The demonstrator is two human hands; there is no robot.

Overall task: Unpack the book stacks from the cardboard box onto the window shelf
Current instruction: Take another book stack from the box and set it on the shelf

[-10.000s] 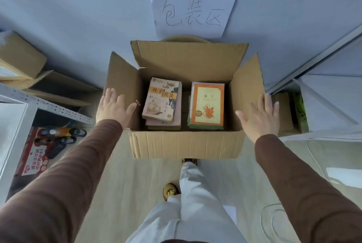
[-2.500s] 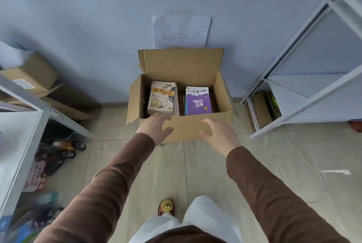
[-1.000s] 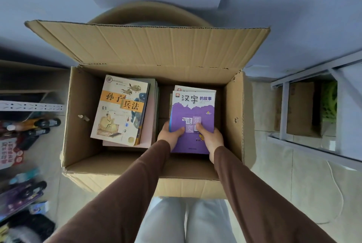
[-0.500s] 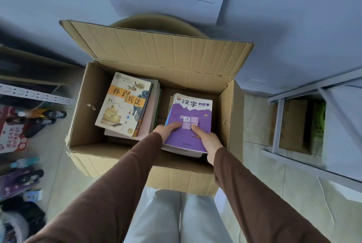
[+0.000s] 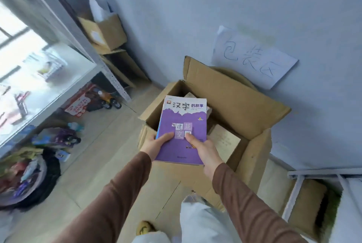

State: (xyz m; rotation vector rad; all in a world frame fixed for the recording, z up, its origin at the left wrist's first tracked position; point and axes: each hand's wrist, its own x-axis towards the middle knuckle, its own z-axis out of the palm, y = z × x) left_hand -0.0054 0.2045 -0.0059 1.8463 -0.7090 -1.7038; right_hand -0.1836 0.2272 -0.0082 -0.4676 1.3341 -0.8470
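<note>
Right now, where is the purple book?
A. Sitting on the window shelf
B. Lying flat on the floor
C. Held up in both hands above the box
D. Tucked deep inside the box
C: the left hand and the right hand each grip the near edge of the purple book, lifted over the open cardboard box.

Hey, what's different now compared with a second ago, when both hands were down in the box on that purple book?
The purple-covered book stack has come up out of the cardboard box; the left hand and right hand still grip its near edge, thumbs on the cover. The view has swung left toward the window shelf. The box stays on the floor with books inside, and the paper sign is still on the wall.
</note>
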